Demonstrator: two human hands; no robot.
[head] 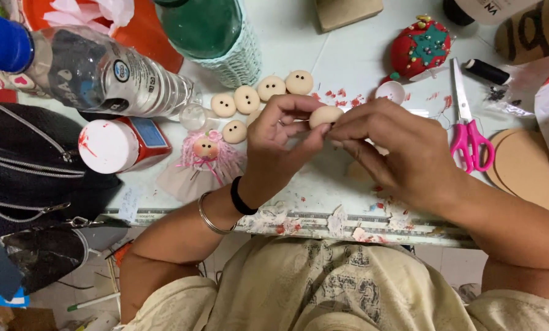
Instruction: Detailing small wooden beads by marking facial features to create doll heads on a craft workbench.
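My left hand (280,138) and my right hand (391,147) meet above the white table (348,61), both pinching one small beige ball (325,115) between fingertips. A row of several similar beige doll heads with two dark eyes (259,92) lies just beyond my left hand. A small doll with pink hair and a beige dress (204,156) lies to the left of my left wrist. I wear a metal bangle and a black band on the left wrist.
Pink-handled scissors (468,132) and a red pincushion (420,48) lie to the right. A clear plastic bottle (96,73), a white-capped red jar (118,146) and a black zipped bag (29,171) sit at left. A green bottle in a woven sleeve (216,37) stands behind.
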